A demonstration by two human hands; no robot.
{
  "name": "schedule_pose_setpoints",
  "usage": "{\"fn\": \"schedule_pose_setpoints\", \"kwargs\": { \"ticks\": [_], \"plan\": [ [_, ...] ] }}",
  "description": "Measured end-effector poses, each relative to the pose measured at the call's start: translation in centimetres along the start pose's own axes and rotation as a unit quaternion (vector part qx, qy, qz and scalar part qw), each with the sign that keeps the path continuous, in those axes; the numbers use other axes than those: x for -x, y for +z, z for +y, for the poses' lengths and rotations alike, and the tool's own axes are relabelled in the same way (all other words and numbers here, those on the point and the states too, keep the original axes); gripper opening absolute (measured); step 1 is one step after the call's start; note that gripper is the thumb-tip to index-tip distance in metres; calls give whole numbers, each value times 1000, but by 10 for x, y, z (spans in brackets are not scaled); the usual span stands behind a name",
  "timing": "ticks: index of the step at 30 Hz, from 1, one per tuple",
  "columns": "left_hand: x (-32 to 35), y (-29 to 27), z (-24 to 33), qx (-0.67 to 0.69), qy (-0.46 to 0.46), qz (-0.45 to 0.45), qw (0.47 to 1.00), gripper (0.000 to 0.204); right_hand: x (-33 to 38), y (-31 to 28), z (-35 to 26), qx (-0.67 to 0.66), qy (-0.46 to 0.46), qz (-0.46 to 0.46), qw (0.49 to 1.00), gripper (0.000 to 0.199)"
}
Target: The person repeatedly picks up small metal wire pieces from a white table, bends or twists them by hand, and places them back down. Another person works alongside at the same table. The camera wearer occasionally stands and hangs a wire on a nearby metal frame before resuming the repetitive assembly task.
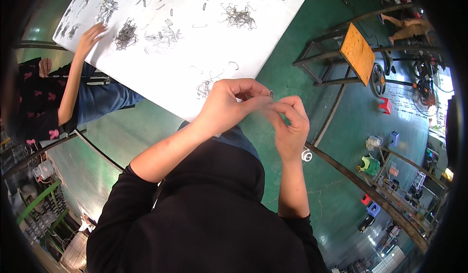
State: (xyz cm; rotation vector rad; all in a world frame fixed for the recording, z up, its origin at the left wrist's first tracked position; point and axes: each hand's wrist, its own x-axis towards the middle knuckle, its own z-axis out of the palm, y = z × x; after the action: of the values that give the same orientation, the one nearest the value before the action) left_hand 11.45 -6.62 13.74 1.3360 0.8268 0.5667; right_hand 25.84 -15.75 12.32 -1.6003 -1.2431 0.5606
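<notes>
My left hand (229, 102) and my right hand (290, 124) meet in front of my chest, fingertips pinched together on a small metal wire clip (270, 94) just off the near edge of a white table (204, 63). Both hands grip the same tiny piece. Heaps of grey wire clips lie on the table, such as one pile (239, 16) near the middle and another pile (126, 33) further left. A few loose clips (207, 85) sit close to my left hand.
Another person in a dark patterned top sits at the left, one hand (90, 35) on the table by a pile. A metal-framed stool with an orange wooden seat (358, 53) stands at the right on the green floor. Fans and small crates are beyond it.
</notes>
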Motion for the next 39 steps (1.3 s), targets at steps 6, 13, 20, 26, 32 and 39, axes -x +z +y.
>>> {"fn": "schedule_pose_setpoints", "kwargs": {
  "ticks": [6,13,20,26,32,39],
  "plan": [
    [8,5,-5,-31,60,16,998,10,4,-4,4,-3,17,-16,1000,15],
    [12,6,-16,-62,211,25,975,13,-35,-18,26,-57,100,-127,985,18],
    [13,3,-18,-39,263,-5,964,12,-167,98,87,36,-72,-284,956,14],
    [4,4,-17,-62,315,-20,947,5,-230,209,97,300,-115,-325,889,15],
    [1,13,-18,-81,334,-40,938,4,-220,196,110,332,-167,-353,858,13],
    [-9,26,-20,-92,274,-67,955,14,-153,2,76,-147,115,-190,964,11]
  ]
}}
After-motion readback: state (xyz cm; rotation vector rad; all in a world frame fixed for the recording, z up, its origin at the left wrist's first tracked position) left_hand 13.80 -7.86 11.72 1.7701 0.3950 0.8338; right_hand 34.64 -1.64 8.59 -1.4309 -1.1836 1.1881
